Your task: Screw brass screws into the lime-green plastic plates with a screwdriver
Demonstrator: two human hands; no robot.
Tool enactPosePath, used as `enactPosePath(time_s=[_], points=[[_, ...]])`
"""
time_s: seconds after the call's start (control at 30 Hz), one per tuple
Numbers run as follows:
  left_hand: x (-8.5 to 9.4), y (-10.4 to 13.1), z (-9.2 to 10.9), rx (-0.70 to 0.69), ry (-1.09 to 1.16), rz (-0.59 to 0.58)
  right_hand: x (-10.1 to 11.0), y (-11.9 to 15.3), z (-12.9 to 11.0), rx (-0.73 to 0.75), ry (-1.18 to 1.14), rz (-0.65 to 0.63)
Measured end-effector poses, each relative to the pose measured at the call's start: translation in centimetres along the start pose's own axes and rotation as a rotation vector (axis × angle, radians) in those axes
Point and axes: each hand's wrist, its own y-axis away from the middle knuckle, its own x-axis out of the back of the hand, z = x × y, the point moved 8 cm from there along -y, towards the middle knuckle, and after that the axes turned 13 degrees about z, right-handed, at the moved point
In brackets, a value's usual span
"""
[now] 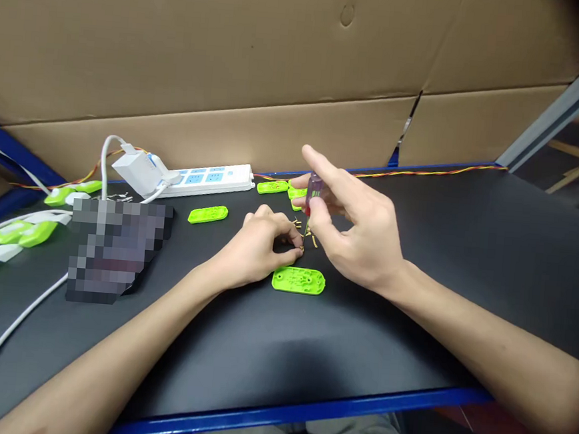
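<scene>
My right hand grips a small screwdriver with a clear purple and red handle, held upright with its tip down among several small brass screws on the black table. My left hand rests on the table, its fingertips pinching a screw at the screwdriver tip. A green oval plastic shell lies open side up just in front of both hands.
Another green shell lies to the left; more green shells sit behind the hands. A white power strip with a plugged adapter stands at the back. Green parts and white cables lie far left. Cardboard walls the back.
</scene>
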Motion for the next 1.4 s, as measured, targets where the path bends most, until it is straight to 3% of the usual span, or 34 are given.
enactPosePath(time_s=[0.4, 0.63, 0.87, 1.1, 1.4], points=[[1.5, 0.1, -0.3, -0.100, -0.085, 0.068, 0.4, 0.1, -0.2, 0.047, -0.008, 0.046], [0.7, 0.1, 0.6, -0.244, -0.215, 0.094, 0.3, 0.1, -0.3, 0.069, 0.005, 0.036], [0.1, -0.3, 0.7, -0.338, -0.329, 0.030, 0.2, 0.3, -0.3, 0.061, -0.002, 0.017], [0.6, -0.3, 0.6, -0.338, -0.312, 0.065, 0.3, 0.3, -0.3, 0.068, 0.002, 0.025], [-0.1, -1.2, 1.3, -0.346, -0.323, 0.003, 0.5, 0.4, -0.5, 0.097, -0.005, 0.026]])
